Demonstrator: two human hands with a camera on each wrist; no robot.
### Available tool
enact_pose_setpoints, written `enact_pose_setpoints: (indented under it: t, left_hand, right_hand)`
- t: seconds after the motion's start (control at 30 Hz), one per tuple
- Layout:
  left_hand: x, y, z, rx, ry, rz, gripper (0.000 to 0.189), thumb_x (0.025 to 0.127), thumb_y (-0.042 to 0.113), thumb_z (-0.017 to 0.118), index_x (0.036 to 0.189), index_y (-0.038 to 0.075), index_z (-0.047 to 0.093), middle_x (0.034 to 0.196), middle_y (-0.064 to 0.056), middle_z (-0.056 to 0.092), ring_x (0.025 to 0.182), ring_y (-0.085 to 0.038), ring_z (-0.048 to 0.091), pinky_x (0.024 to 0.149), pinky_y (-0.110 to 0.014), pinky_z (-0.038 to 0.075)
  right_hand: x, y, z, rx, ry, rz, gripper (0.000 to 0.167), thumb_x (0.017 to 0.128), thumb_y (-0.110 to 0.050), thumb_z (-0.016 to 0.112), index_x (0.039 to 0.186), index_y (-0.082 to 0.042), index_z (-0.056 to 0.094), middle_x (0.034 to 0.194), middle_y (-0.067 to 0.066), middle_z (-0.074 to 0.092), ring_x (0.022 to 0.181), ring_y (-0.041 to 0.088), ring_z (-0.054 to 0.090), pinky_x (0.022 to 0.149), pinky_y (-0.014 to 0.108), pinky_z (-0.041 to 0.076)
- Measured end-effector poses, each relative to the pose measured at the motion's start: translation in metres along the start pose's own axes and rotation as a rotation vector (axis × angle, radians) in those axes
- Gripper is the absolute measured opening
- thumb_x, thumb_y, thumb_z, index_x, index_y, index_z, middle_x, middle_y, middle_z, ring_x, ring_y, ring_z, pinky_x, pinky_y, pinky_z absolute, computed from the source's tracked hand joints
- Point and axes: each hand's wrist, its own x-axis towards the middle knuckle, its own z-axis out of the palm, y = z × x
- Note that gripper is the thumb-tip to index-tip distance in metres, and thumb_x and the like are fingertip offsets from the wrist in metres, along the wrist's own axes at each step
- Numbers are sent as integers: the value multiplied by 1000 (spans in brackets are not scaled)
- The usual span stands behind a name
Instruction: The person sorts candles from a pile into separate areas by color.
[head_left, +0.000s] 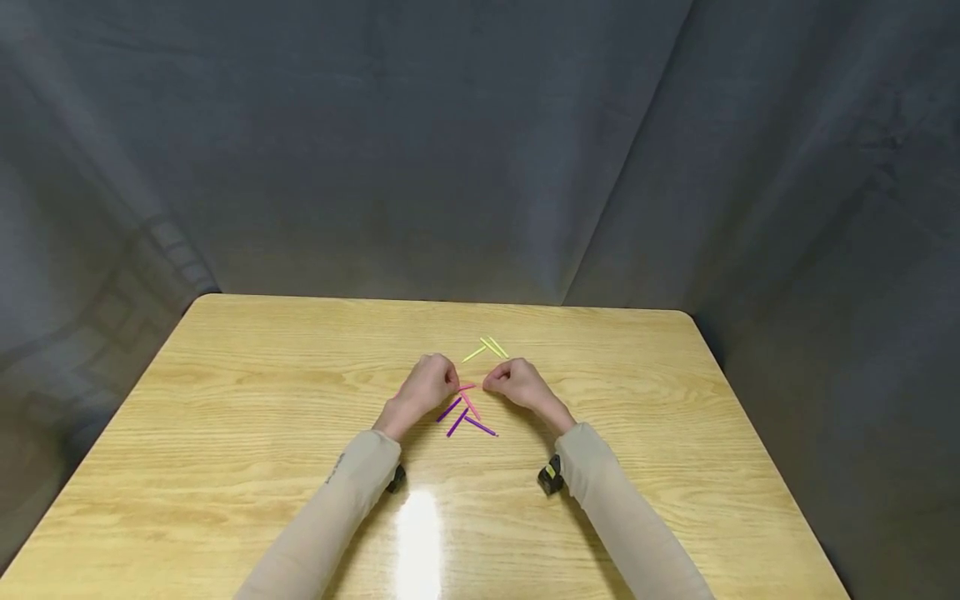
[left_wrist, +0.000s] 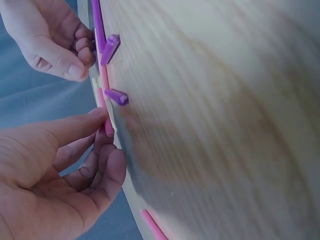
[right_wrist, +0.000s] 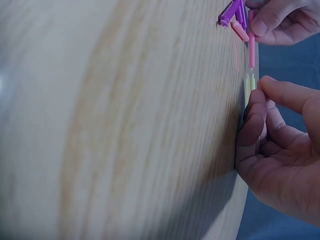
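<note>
My left hand (head_left: pixel 429 383) pinches one end of a thin pink stick (head_left: pixel 467 387) between thumb and forefinger, close to the tabletop. Just past that stick's other end is my right hand (head_left: pixel 519 385), its fingers curled and thumb and fingertip together, with nothing visible in its grip. A second pink stick (head_left: pixel 472 407) lies slanting below the held one. Three purple sticks (head_left: pixel 481 427) lie nearer to me. In the left wrist view another pink stick (left_wrist: pixel 154 225) rests beyond the left hand, mostly hidden from the head view.
Three yellow sticks (head_left: pixel 474 354) lie farther back, beyond both hands. Everything is on a wood-grain table (head_left: pixel 262 400). Dark grey curtains (head_left: pixel 420 167) hang behind it and along its sides. Each wrist carries a small black camera (head_left: pixel 551 475).
</note>
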Motion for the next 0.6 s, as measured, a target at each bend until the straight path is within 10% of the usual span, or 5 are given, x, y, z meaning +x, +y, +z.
enact_pose_setpoints:
  t: [0.6]
  left_hand:
    - [-10, -17, -26, 25, 78, -100, 20, 84, -1, 69, 65, 4, 65, 62, 2, 54, 53, -8, 42, 51, -21, 37]
  right_hand:
    - [-4, 2, 2, -3, 5, -43, 9, 85, -11, 72, 81, -3, 72, 74, 0, 67, 64, 10, 53, 63, 24, 43]
